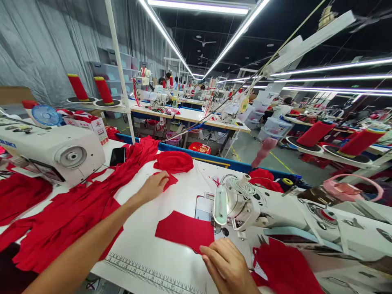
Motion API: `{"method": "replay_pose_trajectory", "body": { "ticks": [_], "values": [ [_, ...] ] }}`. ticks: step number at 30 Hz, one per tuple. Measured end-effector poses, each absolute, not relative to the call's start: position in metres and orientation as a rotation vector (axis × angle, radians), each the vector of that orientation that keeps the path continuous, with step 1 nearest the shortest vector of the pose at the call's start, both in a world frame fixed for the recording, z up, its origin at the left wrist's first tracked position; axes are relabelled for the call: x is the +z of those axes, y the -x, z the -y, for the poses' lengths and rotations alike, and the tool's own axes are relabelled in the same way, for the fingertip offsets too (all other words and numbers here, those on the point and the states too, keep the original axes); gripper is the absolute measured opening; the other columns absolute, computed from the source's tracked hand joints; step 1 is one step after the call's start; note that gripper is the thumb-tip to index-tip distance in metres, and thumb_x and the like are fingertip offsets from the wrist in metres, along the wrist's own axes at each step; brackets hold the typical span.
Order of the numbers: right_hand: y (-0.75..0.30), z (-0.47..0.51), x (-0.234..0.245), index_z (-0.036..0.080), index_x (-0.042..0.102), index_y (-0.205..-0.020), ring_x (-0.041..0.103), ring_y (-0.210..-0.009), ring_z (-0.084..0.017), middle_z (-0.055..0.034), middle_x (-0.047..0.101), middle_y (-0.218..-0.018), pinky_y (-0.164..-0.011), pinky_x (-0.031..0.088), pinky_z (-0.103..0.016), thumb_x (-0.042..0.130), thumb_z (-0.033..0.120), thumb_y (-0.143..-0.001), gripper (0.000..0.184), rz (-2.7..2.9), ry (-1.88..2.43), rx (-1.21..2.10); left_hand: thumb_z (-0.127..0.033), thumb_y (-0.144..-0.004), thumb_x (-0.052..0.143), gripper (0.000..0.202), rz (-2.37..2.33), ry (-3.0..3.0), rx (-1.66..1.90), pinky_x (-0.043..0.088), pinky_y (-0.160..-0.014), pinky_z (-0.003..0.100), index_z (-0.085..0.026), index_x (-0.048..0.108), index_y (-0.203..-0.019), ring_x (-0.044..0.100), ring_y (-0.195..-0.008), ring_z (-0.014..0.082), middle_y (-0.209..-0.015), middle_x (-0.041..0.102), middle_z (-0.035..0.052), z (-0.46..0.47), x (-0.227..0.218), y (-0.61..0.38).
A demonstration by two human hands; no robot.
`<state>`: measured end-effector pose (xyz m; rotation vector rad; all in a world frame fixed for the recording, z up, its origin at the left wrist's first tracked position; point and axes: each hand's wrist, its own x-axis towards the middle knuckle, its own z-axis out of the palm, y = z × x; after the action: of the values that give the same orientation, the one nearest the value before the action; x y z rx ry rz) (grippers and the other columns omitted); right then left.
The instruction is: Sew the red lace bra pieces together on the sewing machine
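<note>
Red cloth (183,230) lies at lower centre of the frame on a smooth white table (139,230) with a printed ruler (150,274), beneath long ceiling lights (200,5). It's flat, matte, angular; my right hand (229,263) pinches its lower edge. My left hand (155,185) curls at a small red scrap (171,181); whether it grips, I cannot tell. Crumpled fabric (88,208) heaps at left.

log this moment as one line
left hand: at small red fabric piece | right hand: pinching flat red fabric panel | panel: on white tabletop, one end near white sewing machine

Grey curtain (70,45), strip lights (199,6)
</note>
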<state>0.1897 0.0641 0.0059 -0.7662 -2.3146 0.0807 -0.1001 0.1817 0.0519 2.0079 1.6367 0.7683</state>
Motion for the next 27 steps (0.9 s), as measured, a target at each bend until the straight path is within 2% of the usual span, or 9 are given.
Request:
{"method": "replay_pose_trajectory", "body": {
  "ticks": [2,4,7,8,10,13,16,21,27],
  "values": [
    [-0.173,-0.064,0.013,0.021,0.061,-0.115,0.059,-0.072,-0.017,-0.0046,0.064,-0.082,-0.062,0.048,-0.03,0.049,0.011,-0.097,0.024,2.245,0.739,0.21,-0.037,-0.099,0.036,0.03,-1.494,-1.964,0.785,0.043,-0.067,0.028,-0.019,0.059,-0.095,0.053,-0.073,0.017,-0.08,0.058,0.0016,-0.176,0.084,0.115],
    [-0.151,-0.066,0.023,0.021,0.056,-0.128,0.064,-0.089,-0.021,-0.0092,0.067,-0.099,-0.073,0.054,-0.033,0.049,0.013,-0.097,0.033,2.097,0.756,0.28,-0.051,-0.097,0.04,0.038,-1.349,-1.938,0.758,0.041,-0.062,0.025,-0.019,0.06,-0.091,0.052,-0.072,0.0161,-0.08,0.057,0.0009,-0.162,0.114,0.121],
    [-0.118,-0.072,0.038,0.022,0.048,-0.14,0.057,-0.119,-0.028,-0.015,0.059,-0.13,-0.094,0.052,-0.042,0.061,0.035,-0.095,0.049,1.829,0.847,0.618,-0.063,-0.091,0.05,0.046,-1.127,-1.791,0.615,0.042,-0.061,0.024,-0.019,0.06,-0.084,0.051,-0.07,0.0153,-0.077,0.056,0.0001,-0.133,0.139,0.114],
    [-0.109,-0.074,0.042,0.021,0.051,-0.136,0.059,-0.117,-0.028,-0.0145,0.06,-0.128,-0.094,0.053,-0.042,0.065,0.043,-0.092,0.051,1.729,0.861,0.853,-0.065,-0.089,0.053,0.048,-1.068,-1.701,0.568,0.041,-0.061,0.024,-0.018,0.06,-0.081,0.05,-0.069,0.0148,-0.076,0.056,-0.0002,-0.124,0.139,0.111],
    [-0.097,-0.076,0.046,0.02,0.063,-0.114,0.064,-0.095,-0.022,-0.0095,0.067,-0.106,-0.081,0.055,-0.035,0.068,0.053,-0.087,0.043,1.491,0.863,1.362,-0.066,-0.085,0.058,0.048,-0.998,-1.499,0.516,0.039,-0.058,0.023,-0.018,0.058,-0.08,0.048,-0.065,0.013,-0.074,0.055,-0.0014,-0.11,0.126,0.105],
    [-0.094,-0.074,0.04,0.018,0.062,-0.081,0.053,-0.065,-0.012,0.0002,0.06,-0.073,-0.062,0.046,-0.024,0.075,0.055,-0.081,0.039,1.189,0.931,1.74,-0.06,-0.077,0.073,0.048,-0.966,-1.313,0.516,0.037,-0.059,0.022,-0.021,0.06,-0.101,0.048,-0.066,0.0121,-0.08,0.058,-0.0025,-0.097,0.088,0.101],
    [-0.105,-0.068,0.027,0.017,0.061,-0.077,0.046,-0.062,-0.01,0.0022,0.056,-0.068,-0.057,0.038,-0.021,0.079,0.056,-0.076,0.043,1.14,1.014,1.732,-0.05,-0.072,0.08,0.047,-0.975,-1.273,0.587,0.041,-0.07,0.024,-0.021,0.06,-0.102,0.053,-0.08,0.0143,-0.094,0.06,-0.0006,-0.09,0.052,0.096],
    [-0.131,-0.063,0.008,0.017,0.066,-0.079,0.049,-0.063,-0.012,0.0005,0.058,-0.07,-0.057,0.04,-0.024,0.07,0.055,-0.082,0.039,1.355,1.149,1.526,-0.066,-0.084,0.06,0.05,-1.046,-1.223,0.633,0.032,-0.062,0.025,-0.017,0.053,-0.075,0.042,-0.066,0.0122,-0.07,0.05,-0.0037,-0.088,0.028,0.078],
    [-0.169,-0.053,0.001,0.021,0.061,-0.075,0.054,-0.06,-0.014,0.0004,0.058,-0.066,-0.058,0.043,-0.026,0.051,0.038,-0.095,0.028,1.688,1.342,0.931,-0.066,-0.083,0.059,0.05,-1.039,-1.247,0.562,0.031,-0.064,0.026,-0.018,0.051,-0.073,0.04,-0.066,0.0136,-0.07,0.048,-0.0029,-0.091,0.027,0.071]
  ]
}}
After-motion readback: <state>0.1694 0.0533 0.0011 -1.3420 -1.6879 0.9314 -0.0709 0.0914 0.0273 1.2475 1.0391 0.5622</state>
